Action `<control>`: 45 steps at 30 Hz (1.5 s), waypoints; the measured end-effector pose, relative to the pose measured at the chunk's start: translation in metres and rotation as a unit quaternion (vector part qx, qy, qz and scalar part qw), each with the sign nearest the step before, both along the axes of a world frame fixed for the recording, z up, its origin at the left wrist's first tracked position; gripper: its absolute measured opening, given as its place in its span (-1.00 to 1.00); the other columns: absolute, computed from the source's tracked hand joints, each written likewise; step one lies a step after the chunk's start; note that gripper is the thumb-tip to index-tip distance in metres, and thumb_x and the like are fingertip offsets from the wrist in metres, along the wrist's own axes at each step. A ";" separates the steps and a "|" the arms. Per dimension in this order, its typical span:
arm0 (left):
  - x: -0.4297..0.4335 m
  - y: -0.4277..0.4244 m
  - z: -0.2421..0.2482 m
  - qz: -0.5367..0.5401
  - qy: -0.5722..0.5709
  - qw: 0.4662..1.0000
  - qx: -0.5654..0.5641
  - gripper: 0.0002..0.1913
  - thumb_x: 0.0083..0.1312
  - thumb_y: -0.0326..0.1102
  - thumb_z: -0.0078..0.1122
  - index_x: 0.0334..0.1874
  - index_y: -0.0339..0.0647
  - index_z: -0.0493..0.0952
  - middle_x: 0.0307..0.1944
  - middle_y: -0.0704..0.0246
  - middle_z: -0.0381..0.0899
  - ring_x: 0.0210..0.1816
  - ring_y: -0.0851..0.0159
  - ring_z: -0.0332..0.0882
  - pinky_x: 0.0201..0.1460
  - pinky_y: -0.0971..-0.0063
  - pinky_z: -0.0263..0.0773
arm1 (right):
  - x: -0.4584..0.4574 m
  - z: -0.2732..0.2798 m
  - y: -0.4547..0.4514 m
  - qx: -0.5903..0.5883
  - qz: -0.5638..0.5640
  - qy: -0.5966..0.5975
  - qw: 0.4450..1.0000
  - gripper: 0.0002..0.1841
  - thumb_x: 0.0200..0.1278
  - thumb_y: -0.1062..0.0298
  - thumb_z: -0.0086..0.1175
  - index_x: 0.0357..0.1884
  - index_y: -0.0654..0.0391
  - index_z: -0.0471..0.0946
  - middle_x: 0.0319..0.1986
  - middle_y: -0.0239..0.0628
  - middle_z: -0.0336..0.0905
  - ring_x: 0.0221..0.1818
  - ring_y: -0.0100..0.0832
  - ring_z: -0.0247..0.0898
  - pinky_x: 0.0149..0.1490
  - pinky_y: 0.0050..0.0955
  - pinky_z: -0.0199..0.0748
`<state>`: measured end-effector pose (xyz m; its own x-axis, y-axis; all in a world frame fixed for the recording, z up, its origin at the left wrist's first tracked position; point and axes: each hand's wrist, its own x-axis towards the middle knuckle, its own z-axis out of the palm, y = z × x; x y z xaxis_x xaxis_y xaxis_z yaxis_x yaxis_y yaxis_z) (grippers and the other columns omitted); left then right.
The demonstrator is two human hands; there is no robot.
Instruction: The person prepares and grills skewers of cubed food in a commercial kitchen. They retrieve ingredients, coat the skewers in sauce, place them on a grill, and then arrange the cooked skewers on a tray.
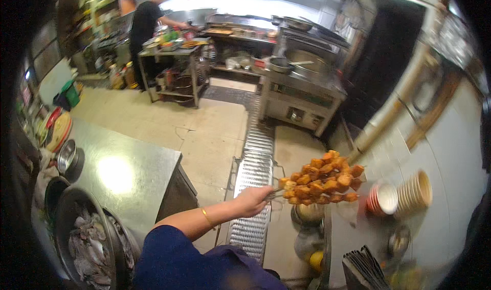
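Observation:
My left hand is stretched out over the floor gutter, closed around the thin ends of several skewers. Orange-brown cubes of food are threaded on these skewers, which fan out to the right of the fist. A gold-coloured bangle circles the wrist below a dark blue sleeve. Just beyond the skewer tips, a stack of red and white cups stands on a steel counter. Beside it is a stack of beige cups. My right hand is out of view.
A steel table at left holds a metal bowl; a large pot of pale, wet-looking food stands near it. Ribbed metal grating crosses the floor. A stove and a person in black are farther back.

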<state>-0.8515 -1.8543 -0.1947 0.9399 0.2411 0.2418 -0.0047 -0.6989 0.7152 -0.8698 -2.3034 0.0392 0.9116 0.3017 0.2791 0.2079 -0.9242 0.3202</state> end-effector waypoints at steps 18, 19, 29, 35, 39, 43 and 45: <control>0.045 0.337 0.012 0.576 -0.057 0.815 0.018 -0.91 0.33 -0.47 -0.05 -0.25 -0.33 0.45 -0.50 0.27 0.50 -0.43 0.33 0.44 -0.29 0.44 0.38 | 0.560 -0.110 0.529 0.067 0.516 0.128 0.844 -0.55 -0.55 0.33 0.39 -0.50 0.09 0.37 -0.59 -0.17 0.36 -0.46 -0.08 0.35 -0.37 -0.15 0.31; 0.049 0.344 0.017 0.596 -0.053 0.801 -0.002 -0.90 0.34 -0.45 -0.04 -0.27 -0.33 0.46 -0.51 0.28 0.49 -0.44 0.33 0.43 -0.30 0.45 0.37 | 0.583 -0.113 0.569 0.047 0.538 0.156 0.827 -0.55 -0.55 0.29 0.39 -0.53 0.09 0.36 -0.60 -0.20 0.37 -0.48 -0.11 0.35 -0.36 -0.18 0.34; 0.089 0.499 -0.005 0.761 -0.076 0.642 -0.055 -0.91 0.35 -0.46 -0.07 -0.25 -0.33 0.43 -0.42 0.29 0.50 -0.33 0.40 0.45 -0.23 0.51 0.36 | 0.647 -0.144 1.031 0.138 0.768 0.135 0.611 -0.49 -0.55 0.35 0.41 -0.39 0.09 0.41 -0.50 -0.24 0.42 -0.38 -0.11 0.38 -0.30 -0.21 0.35; 0.114 0.669 -0.010 0.794 -0.096 0.600 -0.028 -0.91 0.36 -0.47 -0.06 -0.24 -0.33 0.44 -0.42 0.33 0.50 -0.33 0.41 0.45 -0.21 0.51 0.37 | 0.674 -0.090 1.290 0.195 0.812 0.034 0.549 -0.49 -0.59 0.39 0.37 -0.37 0.08 0.45 -0.45 -0.24 0.48 -0.37 -0.12 0.40 -0.27 -0.22 0.34; 0.132 0.787 0.019 0.799 -0.093 0.592 -0.057 -0.92 0.37 -0.46 -0.06 -0.23 -0.32 0.43 -0.39 0.35 0.51 -0.30 0.42 0.44 -0.16 0.53 0.37 | 0.682 -0.067 1.444 0.199 0.819 -0.041 0.536 -0.51 -0.58 0.41 0.33 -0.38 0.09 0.44 -0.42 -0.30 0.51 -0.34 -0.20 0.41 -0.24 -0.28 0.32; 0.156 0.885 0.018 0.807 -0.108 0.578 -0.050 -0.93 0.38 -0.46 -0.07 -0.23 -0.31 0.40 -0.36 0.36 0.49 -0.27 0.44 0.42 -0.14 0.55 0.35 | 0.700 -0.080 1.600 0.177 0.852 -0.044 0.491 -0.53 -0.54 0.41 0.32 -0.39 0.09 0.42 -0.38 -0.35 0.54 -0.33 -0.24 0.42 -0.23 -0.30 0.30; 0.178 0.938 0.019 0.811 -0.119 0.572 -0.036 -0.93 0.38 -0.47 -0.09 -0.24 -0.32 0.39 -0.37 0.38 0.45 -0.29 0.46 0.37 -0.18 0.57 0.33 | 0.709 -0.103 1.687 0.176 0.873 -0.046 0.452 -0.52 -0.52 0.32 0.36 -0.39 0.07 0.42 -0.34 -0.37 0.55 -0.31 -0.27 0.42 -0.22 -0.31 0.29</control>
